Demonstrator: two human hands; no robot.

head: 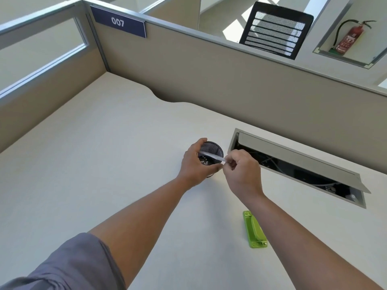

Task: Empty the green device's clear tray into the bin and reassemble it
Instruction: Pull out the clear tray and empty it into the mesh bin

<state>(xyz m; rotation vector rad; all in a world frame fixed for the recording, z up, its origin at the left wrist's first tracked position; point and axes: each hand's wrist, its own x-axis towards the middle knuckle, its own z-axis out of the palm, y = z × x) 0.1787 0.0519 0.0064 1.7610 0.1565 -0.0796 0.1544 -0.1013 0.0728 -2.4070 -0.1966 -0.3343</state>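
Observation:
A small black mesh bin [213,148] stands on the desk, with white paper bits on its bottom. My left hand [195,164] wraps around its left side and holds it. My right hand [240,170] pinches one end of the clear tray [211,156], which lies tilted across the bin's open top. The green device [254,229] lies flat on the desk near my right forearm, apart from both hands and without its tray.
An open cable hatch [297,164] with wires inside is sunk into the desk just right of my hands. Beige cubicle partitions [209,76] wall the desk at the back and left. A black mesh chair back [276,30] and a fire extinguisher [349,38] are beyond.

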